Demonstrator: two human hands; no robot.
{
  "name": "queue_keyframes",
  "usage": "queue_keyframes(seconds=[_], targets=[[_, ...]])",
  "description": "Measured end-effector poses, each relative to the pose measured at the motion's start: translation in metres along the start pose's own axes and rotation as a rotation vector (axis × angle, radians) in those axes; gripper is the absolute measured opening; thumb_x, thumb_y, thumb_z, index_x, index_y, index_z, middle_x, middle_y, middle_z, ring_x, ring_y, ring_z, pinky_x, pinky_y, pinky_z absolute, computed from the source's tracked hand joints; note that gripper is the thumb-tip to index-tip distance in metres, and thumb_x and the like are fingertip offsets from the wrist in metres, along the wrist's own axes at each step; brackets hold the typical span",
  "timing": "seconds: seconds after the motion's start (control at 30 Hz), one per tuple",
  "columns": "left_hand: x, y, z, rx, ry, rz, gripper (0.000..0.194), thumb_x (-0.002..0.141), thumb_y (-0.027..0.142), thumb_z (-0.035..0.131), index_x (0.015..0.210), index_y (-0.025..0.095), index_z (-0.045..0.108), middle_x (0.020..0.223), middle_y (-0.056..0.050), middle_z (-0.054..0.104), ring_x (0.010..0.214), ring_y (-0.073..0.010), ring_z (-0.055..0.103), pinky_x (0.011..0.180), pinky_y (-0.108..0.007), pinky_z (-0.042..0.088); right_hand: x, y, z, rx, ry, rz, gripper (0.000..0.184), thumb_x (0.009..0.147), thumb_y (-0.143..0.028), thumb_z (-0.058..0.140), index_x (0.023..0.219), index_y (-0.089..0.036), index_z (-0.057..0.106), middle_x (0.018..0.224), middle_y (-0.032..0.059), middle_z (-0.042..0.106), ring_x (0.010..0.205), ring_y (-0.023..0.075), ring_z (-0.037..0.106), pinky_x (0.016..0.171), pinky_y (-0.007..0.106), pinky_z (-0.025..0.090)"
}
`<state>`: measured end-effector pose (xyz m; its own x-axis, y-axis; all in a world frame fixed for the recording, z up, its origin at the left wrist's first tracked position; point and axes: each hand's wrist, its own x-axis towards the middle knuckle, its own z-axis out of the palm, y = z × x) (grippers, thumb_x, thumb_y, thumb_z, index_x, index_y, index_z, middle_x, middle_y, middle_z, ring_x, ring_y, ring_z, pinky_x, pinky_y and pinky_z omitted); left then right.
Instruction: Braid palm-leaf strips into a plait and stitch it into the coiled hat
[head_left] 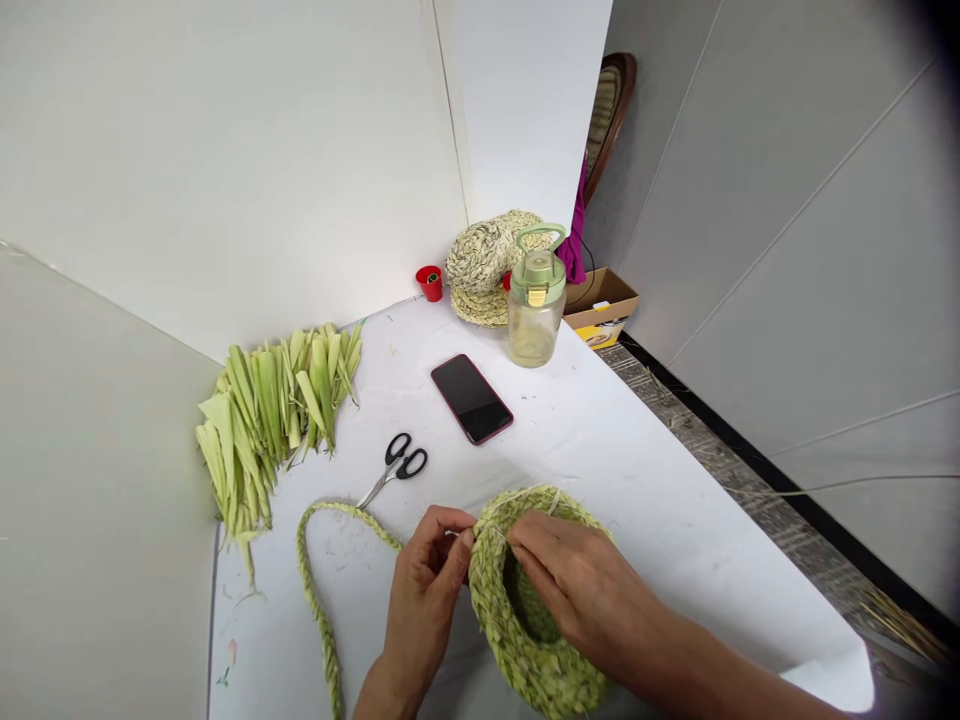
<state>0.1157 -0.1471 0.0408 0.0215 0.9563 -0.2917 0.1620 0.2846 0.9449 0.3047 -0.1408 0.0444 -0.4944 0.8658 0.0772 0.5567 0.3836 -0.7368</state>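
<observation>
Leaf strips: a heap of pale green split leaf strips (pixel 270 420) lay to the left on a white table (pixel 660 530).

Scissors: black-handled scissors (pixel 394 465) sat just above the braid, near the left hand.

Braid: a long, loose flat braid (pixel 311 570) looped across the table into the basket; a snag or tug on it could pull the coils out of line.

Left hand: the left hand (pixel 424 590) was closed in a pinch on a pale thread (pixel 459 533) at the rim.

Basket: a rough green coiled braided basket (pixel 499 625) sat tilted at the bottom of the view, between the hands, its hollow showing.

Right hand: the right hand (pixel 581 590) was curled firmly over the rim.

Risk: slack thread could let the coils gape, while a hard pull could snap it or split the leaf.

Beyond: a black smartphone (pixel 472 398) and a green-capped bottle (pixel 535 305) stood further back.
</observation>
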Motion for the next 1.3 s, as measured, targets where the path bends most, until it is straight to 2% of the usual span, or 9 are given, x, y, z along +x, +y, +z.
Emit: queue_keyframes(seconds=[0.3, 0.4, 0.5, 0.6, 0.77, 0.93, 1.1, 1.2, 1.3], targets=[[-0.002, 0.008, 0.001, 0.021, -0.043, 0.014, 0.028, 0.089, 0.046, 0.061, 0.087, 0.019, 0.062, 0.076, -0.001, 0.062, 0.067, -0.0137, 0.051, 0.060, -0.023, 0.038, 0.002, -0.002, 0.003, -0.002, 0.011, 0.001, 0.021, 0.095, -0.008, 0.038, 0.083, -0.019, 0.051, 0.080, 0.0028, 0.057, 0.072, 0.0175, 0.053, 0.068, 0.031, 0.040], [-0.006, 0.010, 0.003, 0.105, -0.020, 0.055, 0.027, 0.090, 0.046, 0.059, 0.086, 0.019, 0.063, 0.073, 0.000, 0.060, 0.066, -0.0139, 0.050, 0.060, -0.024, 0.038, 0.006, -0.004, 0.004, -0.029, 0.033, 0.004, 0.020, 0.096, -0.008, 0.039, 0.082, -0.020, 0.047, 0.079, 0.0011, 0.056, 0.070, 0.0165, 0.051, 0.066, 0.030, 0.036], [-0.009, 0.010, 0.005, 0.206, -0.015, 0.094, 0.024, 0.089, 0.043, 0.062, 0.095, 0.020, 0.063, 0.076, 0.000, 0.062, 0.070, -0.0154, 0.054, 0.064, -0.025, 0.042, 0.009, -0.005, 0.002, -0.055, 0.038, 0.029, 0.020, 0.098, -0.011, 0.039, 0.082, -0.020, 0.046, 0.079, 0.0007, 0.056, 0.069, 0.0164, 0.051, 0.064, 0.030, 0.034], [-0.010, 0.008, 0.006, 0.270, 0.008, 0.145, 0.018, 0.089, 0.036, 0.061, 0.100, 0.021, 0.061, 0.084, -0.002, 0.066, 0.076, -0.0168, 0.058, 0.070, -0.026, 0.045, 0.008, -0.005, -0.003, -0.082, -0.006, 0.045, 0.017, 0.099, -0.014, 0.041, 0.088, -0.020, 0.052, 0.085, 0.0024, 0.060, 0.074, 0.0181, 0.055, 0.065, 0.031, 0.036], [-0.009, 0.005, 0.008, 0.317, 0.043, 0.248, 0.012, 0.094, 0.027, 0.053, 0.099, 0.022, 0.062, 0.086, -0.001, 0.065, 0.074, -0.0151, 0.056, 0.069, -0.025, 0.044, 0.001, -0.003, -0.008, -0.207, -0.095, 0.017, 0.014, 0.094, -0.010, 0.049, 0.092, -0.020, 0.058, 0.089, 0.0028, 0.063, 0.076, 0.0202, 0.059, 0.065, 0.032, 0.036], [-0.009, 0.004, 0.009, 0.314, -0.015, 0.344, 0.012, 0.095, 0.022, 0.052, 0.096, 0.022, 0.064, 0.089, -0.001, 0.065, 0.077, -0.0140, 0.056, 0.069, -0.024, 0.043, 0.010, -0.005, -0.015, -0.210, -0.019, -0.008, 0.018, 0.099, -0.013, 0.046, 0.089, -0.019, 0.060, 0.084, 0.0019, 0.063, 0.071, 0.0174, 0.059, 0.064, 0.030, 0.037], [-0.008, 0.002, 0.006, 0.316, -0.026, 0.374, 0.013, 0.094, 0.018, 0.053, 0.100, 0.022, 0.064, 0.093, -0.001, 0.064, 0.078, -0.0134, 0.056, 0.070, -0.023, 0.043, 0.024, -0.007, -0.047, -0.189, 0.133, -0.044, 0.022, 0.101, -0.022, 0.049, 0.089, -0.019, 0.066, 0.087, 0.0033, 0.063, 0.078, 0.0172, 0.060, 0.068, 0.029, 0.040], [-0.008, 0.003, 0.006, 0.313, -0.053, 0.402, 0.014, 0.094, 0.016, 0.052, 0.100, 0.023, 0.064, 0.094, -0.001, 0.064, 0.079, -0.0131, 0.055, 0.070, -0.023, 0.042, 0.032, -0.009, -0.058, -0.109, 0.029, -0.070, 0.015, 0.097, -0.020, 0.057, 0.089, -0.020, 0.069, 0.089, 0.0031, 0.064, 0.087, 0.0184, 0.060, 0.075, 0.029, 0.042], [-0.008, 0.004, 0.007, 0.306, -0.073, 0.405, 0.014, 0.094, 0.016, 0.052, 0.099, 0.022, 0.064, 0.095, -0.001, 0.065, 0.080, -0.0131, 0.056, 0.070, -0.023, 0.042, 0.039, -0.008, -0.055, 0.059, -0.093, -0.034, 0.014, 0.093, -0.016, 0.060, 0.084, -0.021, 0.069, 0.086, -0.0001, 0.065, 0.086, 0.0156, 0.059, 0.075, 0.027, 0.042]])
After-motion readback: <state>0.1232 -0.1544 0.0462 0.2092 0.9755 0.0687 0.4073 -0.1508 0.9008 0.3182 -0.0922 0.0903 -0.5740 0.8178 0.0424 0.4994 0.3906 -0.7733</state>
